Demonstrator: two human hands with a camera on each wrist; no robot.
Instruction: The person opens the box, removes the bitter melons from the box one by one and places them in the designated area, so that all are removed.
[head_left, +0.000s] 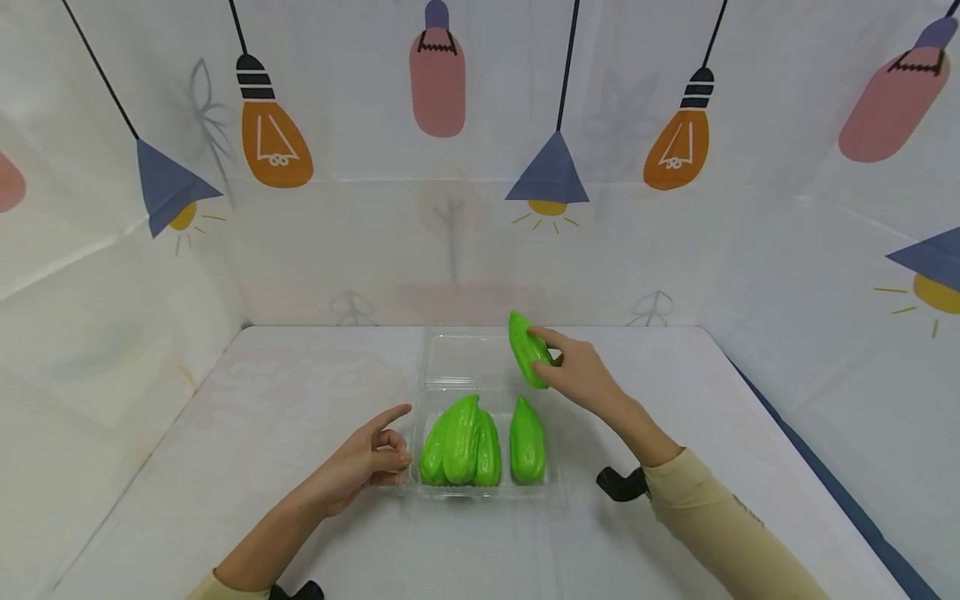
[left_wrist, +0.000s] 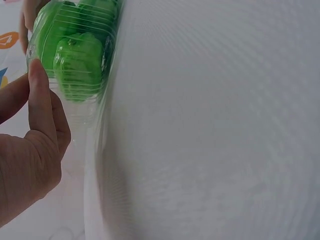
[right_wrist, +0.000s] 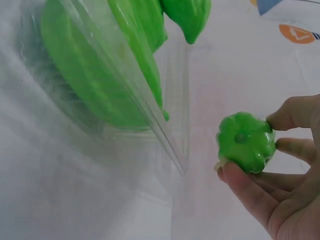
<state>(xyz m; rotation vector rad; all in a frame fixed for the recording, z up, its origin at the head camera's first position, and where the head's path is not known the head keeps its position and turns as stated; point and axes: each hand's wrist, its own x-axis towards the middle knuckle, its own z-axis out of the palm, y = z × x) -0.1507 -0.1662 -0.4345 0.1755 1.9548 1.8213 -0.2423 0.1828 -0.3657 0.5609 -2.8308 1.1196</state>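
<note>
My right hand (head_left: 581, 371) holds a bright green, ridged pepper (head_left: 527, 346) between thumb and fingers. It is raised above the back right of a clear plastic box (head_left: 551, 483), its pointed end upward. The right wrist view shows the lobed round end of this held pepper (right_wrist: 245, 142). My left hand (head_left: 367, 458) is at the box's left edge, thumb and curled fingers pinching the rim, index finger extended. Inside the box, several green peppers (head_left: 460, 442) lie side by side on the left, and one more pepper (head_left: 527, 442) lies apart on the right.
The box's clear lid (head_left: 465, 358) is folded back behind it on the white table (head_left: 300, 375). A lamp-patterned white cloth (head_left: 360, 242) rises at the back and sides. Black wrist mounts (head_left: 621, 483) sit near the sleeves.
</note>
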